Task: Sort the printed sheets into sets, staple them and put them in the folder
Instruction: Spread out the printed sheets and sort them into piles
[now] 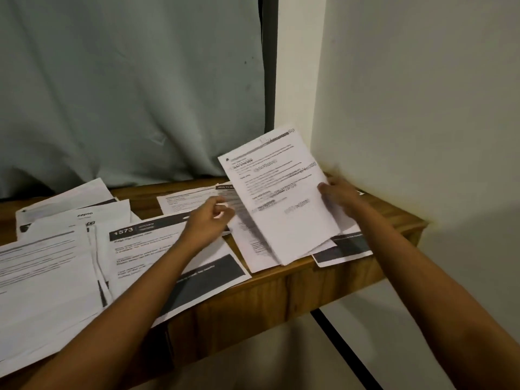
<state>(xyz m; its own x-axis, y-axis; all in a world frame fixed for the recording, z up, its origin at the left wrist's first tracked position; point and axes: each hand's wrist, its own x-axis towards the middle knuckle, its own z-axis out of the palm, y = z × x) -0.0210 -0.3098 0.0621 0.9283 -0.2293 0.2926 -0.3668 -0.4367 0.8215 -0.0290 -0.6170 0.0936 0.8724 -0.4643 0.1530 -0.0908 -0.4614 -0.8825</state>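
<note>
Head view: right hand (337, 195) grips lifted sheet (281, 192), far right over bench (281, 288). Left hand (209, 220) curled near it; holding anything, cannot tell. Loose sheets (47, 266) spread left. Sorting half done, I think; stapling, folder not yet done.

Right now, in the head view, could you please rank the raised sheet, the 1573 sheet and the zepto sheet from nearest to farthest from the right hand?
1. The raised sheet, on the right, gripped by the right hand itself.
2. The 1573 sheet, lying in the middle.
3. The zepto sheet, far left.
</note>
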